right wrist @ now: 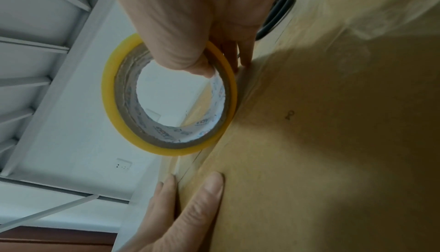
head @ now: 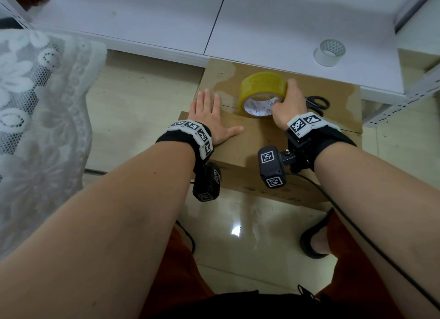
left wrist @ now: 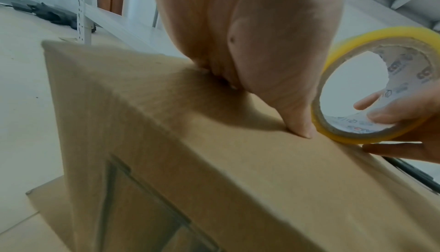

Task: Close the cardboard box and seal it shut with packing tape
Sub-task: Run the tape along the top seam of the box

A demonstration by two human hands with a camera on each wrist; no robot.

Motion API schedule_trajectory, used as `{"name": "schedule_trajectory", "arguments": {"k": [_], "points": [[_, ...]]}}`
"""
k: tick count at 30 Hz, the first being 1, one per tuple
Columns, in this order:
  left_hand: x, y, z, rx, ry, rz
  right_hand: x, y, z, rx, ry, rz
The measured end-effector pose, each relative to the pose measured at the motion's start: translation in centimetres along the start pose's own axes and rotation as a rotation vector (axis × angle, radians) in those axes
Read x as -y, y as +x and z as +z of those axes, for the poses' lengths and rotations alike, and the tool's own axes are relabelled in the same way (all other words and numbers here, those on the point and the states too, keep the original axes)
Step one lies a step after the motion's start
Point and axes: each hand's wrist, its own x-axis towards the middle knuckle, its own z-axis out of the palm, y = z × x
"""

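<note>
Here, label by label:

Cardboard box [head: 252, 137]: stands on the tiled floor in front of the person, its top flaps folded down flat, with the seam between them running across the top. Shiny clear tape patches show on the far flap.

Packing tape roll [head: 262, 90]: yellow, standing on its edge on the box top at the seam, the white printed core facing the person. In the right wrist view its rim touches the cardboard.

Right hand [head: 289, 104]: clasps the roll, thumb hooked inside the core and fingers over the outer side.

Left hand [head: 209, 118]: lies flat on the left part of the box top, fingers straight and spread, palm down, grasping nothing. In the left wrist view the thumb tip [left wrist: 300, 124] presses the cardboard just beside the roll.

Scissors [head: 317, 103]: black handles, lying on the box top behind the right hand.

Second roll [head: 329, 53]: clear tape, standing on the white shelf board [head: 273, 25] beyond the box, well apart from the hands.

Lace cloth [head: 40, 109]: white, at the left of the floor.

Wrists: each carries a black strap with marker tags and a small camera.
</note>
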Motion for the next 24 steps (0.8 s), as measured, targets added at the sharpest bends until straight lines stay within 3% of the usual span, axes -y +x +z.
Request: {"name": "schedule_trajectory", "arguments": {"k": [24], "points": [[0.2, -0.3, -0.1, -0.013, -0.015, 0.016, -0.7, -0.8, -1.9, -0.043, -0.094, -0.012]]}}
